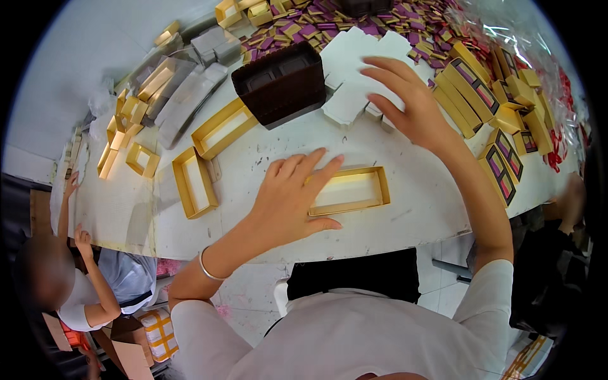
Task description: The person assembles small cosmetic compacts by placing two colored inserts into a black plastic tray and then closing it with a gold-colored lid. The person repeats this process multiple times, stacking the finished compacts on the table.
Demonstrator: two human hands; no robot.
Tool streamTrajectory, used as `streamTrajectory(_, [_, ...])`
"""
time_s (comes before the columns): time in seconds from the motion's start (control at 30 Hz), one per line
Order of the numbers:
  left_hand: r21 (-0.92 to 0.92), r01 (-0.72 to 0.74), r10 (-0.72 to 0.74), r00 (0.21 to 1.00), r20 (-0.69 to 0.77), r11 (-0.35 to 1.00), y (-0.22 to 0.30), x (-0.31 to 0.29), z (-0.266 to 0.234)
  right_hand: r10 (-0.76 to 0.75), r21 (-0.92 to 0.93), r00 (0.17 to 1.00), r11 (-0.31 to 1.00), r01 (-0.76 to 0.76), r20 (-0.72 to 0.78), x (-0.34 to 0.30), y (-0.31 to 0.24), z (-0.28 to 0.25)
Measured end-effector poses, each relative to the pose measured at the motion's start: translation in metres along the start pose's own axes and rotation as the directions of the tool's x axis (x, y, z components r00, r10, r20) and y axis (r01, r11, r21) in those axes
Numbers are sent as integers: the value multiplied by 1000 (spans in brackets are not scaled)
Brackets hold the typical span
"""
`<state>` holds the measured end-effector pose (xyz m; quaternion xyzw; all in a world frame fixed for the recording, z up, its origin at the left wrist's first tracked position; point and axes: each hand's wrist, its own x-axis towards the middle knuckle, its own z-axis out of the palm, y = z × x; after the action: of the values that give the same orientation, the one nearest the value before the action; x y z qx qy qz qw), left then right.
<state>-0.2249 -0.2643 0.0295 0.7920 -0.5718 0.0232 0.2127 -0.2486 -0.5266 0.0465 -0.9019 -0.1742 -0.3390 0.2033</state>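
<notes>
A shallow gold open-topped box (353, 207) with a pale inside lies in front of me on the white table. My left hand (285, 199) is at its left end, fingers stretched out behind and thumb apart near the front edge; the palm hides that end. Farther right, my right hand (415, 107) reaches toward a pile of flat white card pieces (354, 54), its fingers spread and nothing seen in them. Whether its fingertips touch the pile I cannot tell. Left of that pile stands a stack of dark brown moulded trays (282, 95).
Two more gold boxes (193, 183) lie to the left. Gold boxes with windows (500, 164) are heaped at right, and small purple and gold pieces (418, 22) cover the back. Clear plastic covers (190, 104) lie at far left. Another person (82, 278) works at the left edge.
</notes>
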Motion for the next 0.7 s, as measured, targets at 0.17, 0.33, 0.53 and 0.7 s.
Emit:
streamTrajectory(0.17, [-194,156,-119,975,189,969,-22,2,-7,-164,-193,980,964,182,109,58,0,40])
streamTrajectory(0.33, [-348,126,-95,990,104,929,-25,6,3,-42,46,973,998,32,226,83,2,39])
streamTrajectory(0.53, [-325,69,-70,998,7,943,-25,16,26,135,254,984,954,-160,112,87,-4,21])
streamTrajectory(0.7, [-297,79,-102,993,-63,952,-29,7,31,661,781,749,446,-436,41,45,-41,-38])
